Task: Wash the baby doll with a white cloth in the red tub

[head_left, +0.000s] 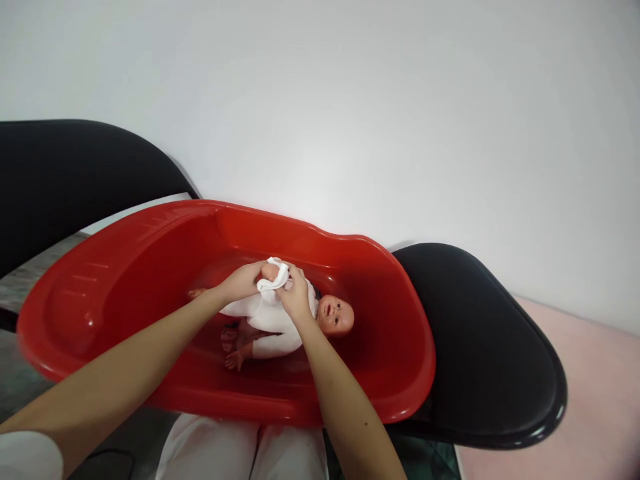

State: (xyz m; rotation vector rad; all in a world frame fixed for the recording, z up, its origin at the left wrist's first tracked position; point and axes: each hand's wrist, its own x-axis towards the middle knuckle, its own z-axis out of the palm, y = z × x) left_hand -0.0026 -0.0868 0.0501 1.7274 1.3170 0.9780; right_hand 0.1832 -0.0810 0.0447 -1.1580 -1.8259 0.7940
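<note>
Scene: A baby doll [280, 319] in a white bodysuit lies on its back in a red plastic tub [100, 293], head toward the right end, against a pale wall.
Left hand [243, 280]: closed around the doll's raised foot, holding it up.
Right hand [295, 297]: fingers pinched on a bunched white sock [274, 278] at that same foot.
Position: the sock sits between both hands, touching each, directly above the doll's torso.
Risk: the sock could snag on the toes or slip off if the foot twists; a hard tug might slide the doll along the smooth tub floor.
Surroundings: black chairs [490, 347] flank the tub.
</note>
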